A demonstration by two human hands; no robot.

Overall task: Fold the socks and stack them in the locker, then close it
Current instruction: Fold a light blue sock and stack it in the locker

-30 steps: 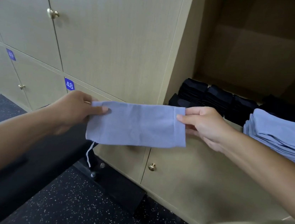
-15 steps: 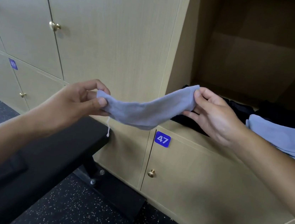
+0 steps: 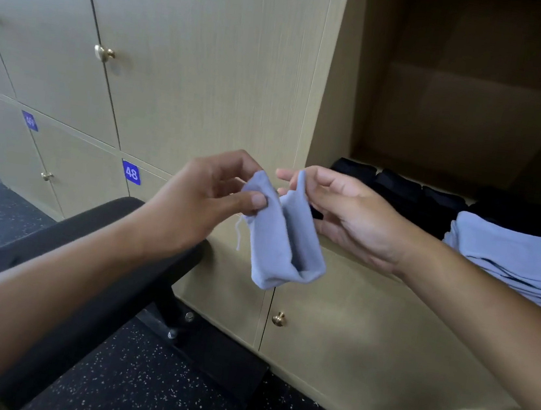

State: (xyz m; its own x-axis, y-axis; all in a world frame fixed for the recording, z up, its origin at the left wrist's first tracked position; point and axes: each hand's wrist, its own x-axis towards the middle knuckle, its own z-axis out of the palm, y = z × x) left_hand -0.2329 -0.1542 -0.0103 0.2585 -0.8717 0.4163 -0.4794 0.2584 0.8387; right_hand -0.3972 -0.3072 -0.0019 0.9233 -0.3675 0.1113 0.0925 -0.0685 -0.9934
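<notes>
A light blue sock (image 3: 283, 240) hangs doubled over in mid-air in front of the open locker (image 3: 462, 102), its fold sagging lowest and its two ends raised close together; the left hand (image 3: 202, 196) pinches one end between thumb and fingers, while the right hand (image 3: 336, 209) holds the other end lightly near its fingertips, the rest of its fingers loosely spread; a loose thread (image 3: 239, 231) dangles from the left end. The step in hand looks to be the halving fold, and to do it well the two ends should meet edge on edge, cuff square to toe, before either grip lets go; a pull downward along the fold would flatten the bulge at the bottom; the thread is best tucked inside. On the locker's floor a stack of folded blue socks (image 3: 507, 264) lies to the right, with folded black socks (image 3: 400, 190) ranged behind and to the left of it; the finished piece should probably go flat on top of the blue stack, edges aligned, so the pile stays level and the door can close.
</notes>
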